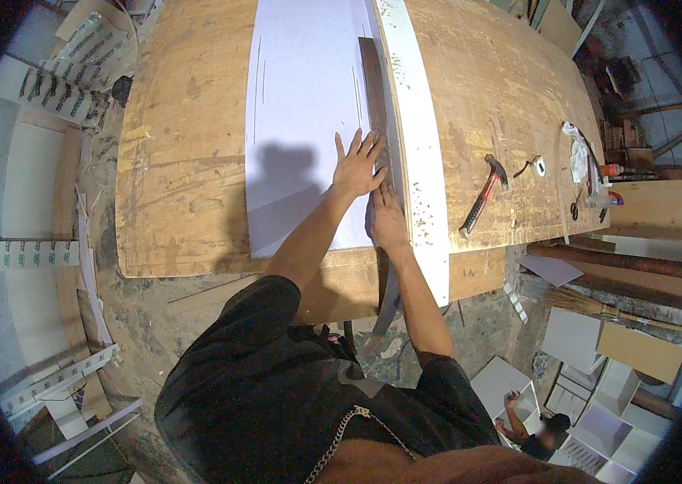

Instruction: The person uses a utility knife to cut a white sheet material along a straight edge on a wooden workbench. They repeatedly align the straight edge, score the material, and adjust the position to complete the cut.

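Observation:
A pale lilac-white panel (301,97) lies lengthwise on the wooden worktable, with thin dark lines marked on it. Along its right side runs a dark brown flat strip (372,81), and its near end hangs down past the table's front edge. My left hand (355,169) rests with spread fingers on the panel's right part and the strip. Just nearer, my right hand (389,219) lies on the strip with its fingers stretched forward; its thumb side is close to my left hand. A white board (420,153) with brown specks stands right beside the strip.
On the worktable (184,161), right of the board, lie a claw hammer (482,198) and a white tape measure (537,166). Scissors (574,211) lie near the right edge. A broom (599,306) and white cabinet pieces (615,387) stand at right, where another person (547,436) sits.

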{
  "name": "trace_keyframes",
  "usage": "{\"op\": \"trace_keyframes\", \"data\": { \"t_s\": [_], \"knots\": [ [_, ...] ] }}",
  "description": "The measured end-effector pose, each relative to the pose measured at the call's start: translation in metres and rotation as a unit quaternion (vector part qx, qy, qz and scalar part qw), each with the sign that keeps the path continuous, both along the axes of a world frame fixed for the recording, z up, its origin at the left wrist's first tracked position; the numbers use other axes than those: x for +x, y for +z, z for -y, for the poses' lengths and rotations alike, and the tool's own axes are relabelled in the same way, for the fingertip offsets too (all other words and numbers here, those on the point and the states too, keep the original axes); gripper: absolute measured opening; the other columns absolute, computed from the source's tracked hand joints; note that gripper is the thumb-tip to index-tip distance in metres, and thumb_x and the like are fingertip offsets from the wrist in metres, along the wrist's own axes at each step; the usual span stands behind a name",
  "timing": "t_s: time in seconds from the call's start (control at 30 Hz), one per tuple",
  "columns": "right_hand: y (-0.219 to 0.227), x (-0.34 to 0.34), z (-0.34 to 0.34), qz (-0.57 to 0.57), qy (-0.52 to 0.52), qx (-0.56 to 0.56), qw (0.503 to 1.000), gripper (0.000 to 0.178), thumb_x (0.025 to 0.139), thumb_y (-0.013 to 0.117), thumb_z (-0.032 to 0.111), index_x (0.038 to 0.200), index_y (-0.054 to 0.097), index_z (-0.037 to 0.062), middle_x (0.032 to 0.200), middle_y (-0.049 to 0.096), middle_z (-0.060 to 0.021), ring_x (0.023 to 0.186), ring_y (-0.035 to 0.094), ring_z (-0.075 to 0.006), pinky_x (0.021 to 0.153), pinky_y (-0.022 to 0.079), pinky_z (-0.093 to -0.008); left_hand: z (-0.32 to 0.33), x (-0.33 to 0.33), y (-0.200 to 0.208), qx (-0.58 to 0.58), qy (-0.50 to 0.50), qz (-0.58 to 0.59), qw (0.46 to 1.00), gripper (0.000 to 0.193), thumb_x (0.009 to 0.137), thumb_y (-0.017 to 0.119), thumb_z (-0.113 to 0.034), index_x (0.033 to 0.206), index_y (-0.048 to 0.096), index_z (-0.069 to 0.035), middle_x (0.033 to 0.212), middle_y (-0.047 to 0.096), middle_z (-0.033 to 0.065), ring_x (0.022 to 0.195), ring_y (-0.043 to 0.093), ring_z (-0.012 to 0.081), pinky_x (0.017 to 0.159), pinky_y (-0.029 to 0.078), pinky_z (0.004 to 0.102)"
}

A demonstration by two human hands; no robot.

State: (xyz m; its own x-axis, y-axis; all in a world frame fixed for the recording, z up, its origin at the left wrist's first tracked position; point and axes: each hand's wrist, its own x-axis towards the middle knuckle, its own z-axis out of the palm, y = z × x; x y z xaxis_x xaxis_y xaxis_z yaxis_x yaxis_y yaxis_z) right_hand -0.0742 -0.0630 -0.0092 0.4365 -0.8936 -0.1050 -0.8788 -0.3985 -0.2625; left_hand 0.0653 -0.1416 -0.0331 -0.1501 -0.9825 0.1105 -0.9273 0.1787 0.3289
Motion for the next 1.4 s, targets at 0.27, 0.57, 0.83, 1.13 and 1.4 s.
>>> {"op": "trace_keyframes", "data": {
  "t_s": [0.27,0.57,0.83,1.13,1.4],
  "knots": [
    [-0.006,-0.006,0.0,0.003,0.002,-0.014,1.0,0.067,0.079,0.056,-0.003,0.142,0.034,-0.0115,0.148,0.036,-0.0309,0.138,0.035,-0.0447,0.117,0.029,-0.0468,-0.001,-0.005,0.005,0.007,-0.002,0.004,1.0,0.071,0.092,0.048,-0.052,0.151,0.035,-0.014,0.16,0.026,0.0094,0.149,0.018,0.0325,0.112,0.001,0.0731],
    [-0.017,-0.005,-0.001,0.104,-0.029,0.042,0.993,0.063,0.083,0.048,-0.002,0.144,0.036,-0.0042,0.146,0.038,-0.0319,0.136,0.036,-0.0461,0.115,0.031,-0.0481,0.007,-0.004,-0.021,-0.042,0.024,-0.036,0.998,0.076,0.087,0.051,-0.054,0.149,0.038,-0.013,0.157,0.033,0.012,0.145,0.026,0.0404,0.107,0.001,0.08],
    [-0.048,-0.012,-0.01,0.124,0.006,-0.078,0.989,0.073,0.08,0.055,-0.003,0.149,0.028,-0.0056,0.151,0.032,-0.0309,0.14,0.029,-0.0458,0.12,0.021,-0.0498,-0.005,-0.005,-0.018,-0.057,0.001,-0.073,0.996,0.073,0.087,0.054,-0.051,0.145,0.044,-0.009,0.157,0.032,0.012,0.147,0.022,0.0373,0.112,0.0,0.0746],
    [0.0,0.01,-0.021,0.17,-0.091,0.04,0.98,0.061,0.091,0.042,-0.001,0.15,0.025,-0.0067,0.152,0.032,-0.0294,0.141,0.032,-0.0426,0.12,0.022,-0.0456,0.003,-0.008,-0.03,-0.003,-0.021,-0.095,0.995,0.08,0.082,0.055,-0.059,0.146,0.043,-0.012,0.156,0.034,0.0119,0.148,0.019,0.0374,0.109,-0.006,0.0767],
    [-0.035,-0.019,-0.012,0.093,-0.058,-0.057,0.992,0.064,0.079,0.05,-0.006,0.142,0.038,-0.0076,0.148,0.038,-0.0279,0.141,0.033,-0.04,0.118,0.027,-0.0455,0.02,-0.021,-0.016,0.022,0.015,0.078,0.997,0.073,0.092,0.041,-0.056,0.152,0.034,-0.016,0.16,0.028,0.0075,0.15,0.015,0.0329,0.112,0.003,0.0737]
  ]
}}
